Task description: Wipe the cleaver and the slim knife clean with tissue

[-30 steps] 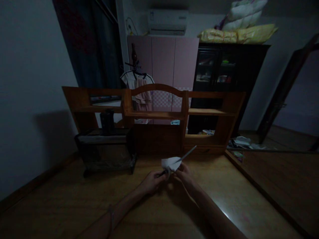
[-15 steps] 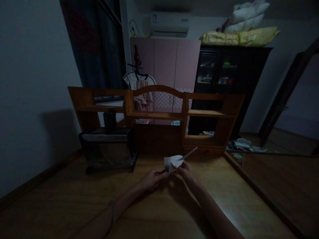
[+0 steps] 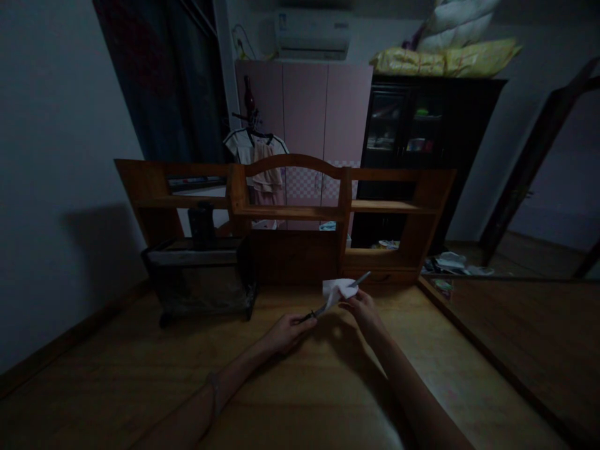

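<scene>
My left hand [image 3: 287, 333] is closed around the dark handle of a long, thin knife [image 3: 362, 278], whose grey blade slants up and to the right over the table. A crumpled white tissue [image 3: 337, 290] wraps part of the blade, with the tip sticking out beyond it. My right hand [image 3: 365, 312] pinches the tissue around the blade near the tip. A short stretch of blade shows between the handle and the tissue. The room is dim, so fine details of the knife are hard to see.
Both hands are above a wooden tabletop [image 3: 281, 400]. At its back stands a wooden shelf unit [image 3: 295, 214]. A dark, box-shaped appliance [image 3: 197, 281] stands at the left, with a black object [image 3: 200, 225] on top. A raised wooden edge [image 3: 478, 347] runs along the right.
My right hand and the tissue have slid along the blade toward the tip, away from my left hand. More blade near the handle is uncovered. The view has shifted slightly.
</scene>
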Action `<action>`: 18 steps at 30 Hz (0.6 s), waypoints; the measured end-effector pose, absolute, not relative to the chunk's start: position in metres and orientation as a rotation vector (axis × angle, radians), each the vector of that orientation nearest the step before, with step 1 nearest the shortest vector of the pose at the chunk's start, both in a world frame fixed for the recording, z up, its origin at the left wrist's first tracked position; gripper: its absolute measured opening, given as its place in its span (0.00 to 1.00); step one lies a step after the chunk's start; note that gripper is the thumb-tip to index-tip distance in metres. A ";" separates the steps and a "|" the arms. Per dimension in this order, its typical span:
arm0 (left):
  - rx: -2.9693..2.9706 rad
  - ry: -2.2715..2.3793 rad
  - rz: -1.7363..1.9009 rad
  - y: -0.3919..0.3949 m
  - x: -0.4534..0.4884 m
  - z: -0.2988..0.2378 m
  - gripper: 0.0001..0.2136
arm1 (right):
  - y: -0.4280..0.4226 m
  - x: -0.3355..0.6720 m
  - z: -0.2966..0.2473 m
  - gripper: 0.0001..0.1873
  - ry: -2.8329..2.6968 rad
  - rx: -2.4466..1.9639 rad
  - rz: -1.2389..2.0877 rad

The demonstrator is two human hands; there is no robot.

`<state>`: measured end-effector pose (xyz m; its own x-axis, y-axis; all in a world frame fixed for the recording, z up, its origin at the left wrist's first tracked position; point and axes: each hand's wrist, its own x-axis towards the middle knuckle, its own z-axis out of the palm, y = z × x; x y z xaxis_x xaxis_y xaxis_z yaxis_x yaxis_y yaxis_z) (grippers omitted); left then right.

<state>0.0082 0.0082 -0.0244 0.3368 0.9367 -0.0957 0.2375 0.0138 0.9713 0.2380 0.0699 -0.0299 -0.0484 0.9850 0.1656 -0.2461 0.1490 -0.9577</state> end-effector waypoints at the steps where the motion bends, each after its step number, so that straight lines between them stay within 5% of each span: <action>1: 1.470 1.113 0.774 0.009 0.008 -0.026 0.28 | 0.073 0.244 -0.030 0.14 -1.122 -0.888 1.225; 13: 1.506 1.031 0.845 0.009 0.010 -0.030 0.27 | 0.057 0.226 -0.027 0.11 -1.184 -0.857 1.244; 18: 1.424 1.087 0.778 0.009 0.005 -0.030 0.29 | 0.046 0.204 -0.029 0.17 -1.233 -0.852 1.293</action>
